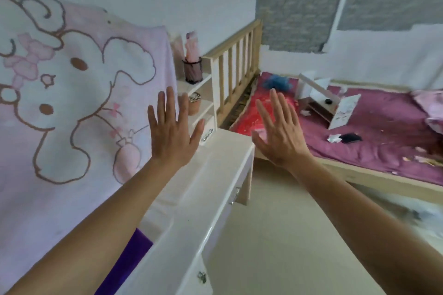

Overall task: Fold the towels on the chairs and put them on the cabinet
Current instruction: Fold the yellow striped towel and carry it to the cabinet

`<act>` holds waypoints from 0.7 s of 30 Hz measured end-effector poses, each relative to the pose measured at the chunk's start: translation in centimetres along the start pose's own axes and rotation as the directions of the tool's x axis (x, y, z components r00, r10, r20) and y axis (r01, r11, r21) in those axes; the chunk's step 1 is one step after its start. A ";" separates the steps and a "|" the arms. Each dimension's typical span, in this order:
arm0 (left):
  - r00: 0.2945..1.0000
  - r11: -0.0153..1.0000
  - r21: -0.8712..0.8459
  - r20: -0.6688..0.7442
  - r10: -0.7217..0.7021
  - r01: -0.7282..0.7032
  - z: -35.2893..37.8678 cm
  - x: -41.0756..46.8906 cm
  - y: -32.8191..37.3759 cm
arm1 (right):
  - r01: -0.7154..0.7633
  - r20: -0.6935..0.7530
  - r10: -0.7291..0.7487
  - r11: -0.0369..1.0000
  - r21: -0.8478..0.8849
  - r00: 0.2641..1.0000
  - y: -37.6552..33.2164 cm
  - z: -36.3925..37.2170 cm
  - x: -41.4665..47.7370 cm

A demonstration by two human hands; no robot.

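Observation:
A large pale pink towel [72,108] printed with a white cartoon bunny hangs spread over the left side of the view, draped across a white cabinet [203,175]. A strip of purple cloth [124,263] shows below it near the cabinet's front edge. My left hand [171,132] is raised in front of the towel's right edge, fingers spread, holding nothing. My right hand [278,132] is lifted beside it over the cabinet's far corner, also spread and empty. No chair is in view.
White shelves [203,93] at the cabinet's back hold a black mesh pen cup [192,70] and a small pot. A wooden bed [359,136] with a magenta cover and scattered clutter stands on the right. Beige floor [287,235] lies between cabinet and bed.

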State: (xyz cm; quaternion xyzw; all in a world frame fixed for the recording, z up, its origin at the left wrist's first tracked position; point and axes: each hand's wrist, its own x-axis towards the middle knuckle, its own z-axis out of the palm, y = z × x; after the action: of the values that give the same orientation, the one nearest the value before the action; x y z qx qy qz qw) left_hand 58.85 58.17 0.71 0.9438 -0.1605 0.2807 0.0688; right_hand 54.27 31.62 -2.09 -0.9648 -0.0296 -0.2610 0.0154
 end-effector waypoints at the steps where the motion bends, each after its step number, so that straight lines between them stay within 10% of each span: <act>1: 0.999 0.999 -0.025 -0.021 0.043 -0.043 -0.1 0.9 3.8 | -0.043 -0.041 0.043 0.999 -0.017 0.998 3.5 -1.9 -1.5; 11: 0.933 0.903 -0.244 -0.017 0.359 -0.352 2.5 1.2 45.4 | -0.469 -0.120 0.453 0.858 -0.212 0.883 37.0 -16.7 -25.8; 21: 0.689 0.615 -0.394 -0.068 0.722 -0.683 9.0 -1.4 80.3 | -0.762 -0.167 0.762 0.551 -0.341 0.626 60.7 -20.7 -45.7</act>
State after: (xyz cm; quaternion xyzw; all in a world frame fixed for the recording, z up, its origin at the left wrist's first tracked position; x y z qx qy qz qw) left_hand 34.86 -18.86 -4.38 0.7839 -0.5726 0.2012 0.1311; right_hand 8.42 -32.16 -8.12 -0.8654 0.4417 -0.2288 -0.0602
